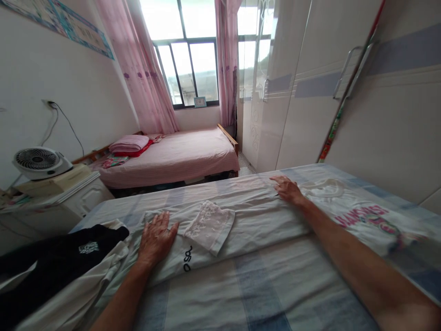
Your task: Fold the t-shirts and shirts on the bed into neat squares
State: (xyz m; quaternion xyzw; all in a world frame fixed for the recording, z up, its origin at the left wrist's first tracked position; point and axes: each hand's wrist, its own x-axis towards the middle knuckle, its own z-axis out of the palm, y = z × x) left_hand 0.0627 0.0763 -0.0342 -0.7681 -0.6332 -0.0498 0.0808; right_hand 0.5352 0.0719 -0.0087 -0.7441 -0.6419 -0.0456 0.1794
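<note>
A pale garment [262,225], folded into a long strip, lies across the bed with black lettering near its left end. Folded over on top of it is a light pinkish sleeve-like piece [208,225] with a lacy pattern. My left hand [157,236] rests flat on the garment's left end, fingers spread. At the strip's far right edge, my right hand [286,189] touches the cloth with its index finger stretched out and the others slightly bent. Right of that arm lies a white T-shirt [354,207] with pink lettering, partly hidden by the forearm.
The clothes lie on a blue-and-white checked bedsheet [255,285]. Dark and pale clothes [69,257] are heaped at the left. A fan [39,161] stands on a cabinet. Beyond is a pink bed [193,151]; a wardrobe [292,92] lines the right side.
</note>
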